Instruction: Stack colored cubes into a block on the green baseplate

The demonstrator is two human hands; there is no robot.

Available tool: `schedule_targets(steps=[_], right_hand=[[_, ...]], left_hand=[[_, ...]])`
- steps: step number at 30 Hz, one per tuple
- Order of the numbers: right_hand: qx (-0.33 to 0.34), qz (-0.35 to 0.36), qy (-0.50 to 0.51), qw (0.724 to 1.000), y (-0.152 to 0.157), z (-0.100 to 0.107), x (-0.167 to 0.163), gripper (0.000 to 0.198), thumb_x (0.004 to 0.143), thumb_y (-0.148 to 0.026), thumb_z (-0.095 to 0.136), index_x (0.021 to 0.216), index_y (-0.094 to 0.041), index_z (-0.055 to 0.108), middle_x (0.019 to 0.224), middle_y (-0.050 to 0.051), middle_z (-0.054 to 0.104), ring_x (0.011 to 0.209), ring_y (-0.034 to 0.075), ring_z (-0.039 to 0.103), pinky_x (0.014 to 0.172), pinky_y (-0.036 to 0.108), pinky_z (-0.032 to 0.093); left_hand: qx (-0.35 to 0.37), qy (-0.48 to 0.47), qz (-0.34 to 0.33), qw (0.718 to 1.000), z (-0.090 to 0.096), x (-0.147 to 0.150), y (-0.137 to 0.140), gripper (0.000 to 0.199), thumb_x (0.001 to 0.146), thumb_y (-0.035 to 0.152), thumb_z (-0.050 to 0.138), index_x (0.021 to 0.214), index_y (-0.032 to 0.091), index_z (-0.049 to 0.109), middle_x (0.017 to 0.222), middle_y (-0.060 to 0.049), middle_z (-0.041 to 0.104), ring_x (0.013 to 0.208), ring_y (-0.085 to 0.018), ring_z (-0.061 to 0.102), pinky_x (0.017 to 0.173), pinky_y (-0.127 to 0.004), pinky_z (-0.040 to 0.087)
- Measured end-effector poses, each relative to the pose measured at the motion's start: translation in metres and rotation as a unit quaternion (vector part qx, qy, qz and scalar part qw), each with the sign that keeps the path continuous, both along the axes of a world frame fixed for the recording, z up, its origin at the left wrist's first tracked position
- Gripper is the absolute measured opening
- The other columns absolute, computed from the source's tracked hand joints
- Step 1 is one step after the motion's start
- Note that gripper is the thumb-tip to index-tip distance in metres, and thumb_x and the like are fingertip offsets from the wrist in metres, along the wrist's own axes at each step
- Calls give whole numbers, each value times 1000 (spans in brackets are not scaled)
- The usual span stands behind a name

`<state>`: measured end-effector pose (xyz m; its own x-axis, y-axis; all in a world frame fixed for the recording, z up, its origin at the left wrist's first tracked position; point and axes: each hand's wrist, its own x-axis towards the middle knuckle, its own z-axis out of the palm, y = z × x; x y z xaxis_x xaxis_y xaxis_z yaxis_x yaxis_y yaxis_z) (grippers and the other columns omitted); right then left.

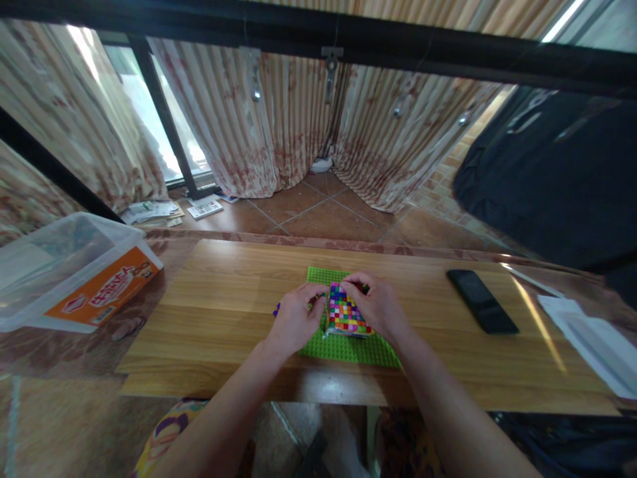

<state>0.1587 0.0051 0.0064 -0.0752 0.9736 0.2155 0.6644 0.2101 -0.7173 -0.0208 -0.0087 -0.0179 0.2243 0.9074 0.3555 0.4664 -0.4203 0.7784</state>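
Wooden table (223, 292), hands (294, 317) angled inward, curled, flanking multicoloured studded block (344, 313)

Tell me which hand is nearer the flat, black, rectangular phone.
Right. The right hand is at the side of the multicoloured brick block toward the phone; the left hand is at the opposite side, farther away.

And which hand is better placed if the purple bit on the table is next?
Probably the left hand: the purple bit lies just beside it, while the right hand is beyond the multicoloured bricks.
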Motion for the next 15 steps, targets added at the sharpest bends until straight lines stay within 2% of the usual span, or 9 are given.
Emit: schedule_targets(steps=[15], right_hand=[[-24,7,29,999,1,-1,-1,21,84,-35,56,80,-22,71,78,1,72,74,15,63,70,27,46]], left_hand=[[-7,-8,5,1000,0,1,-1,21,86,12,53,96,21,69,95,-3,74,86,-17,69,81,-30,54]])
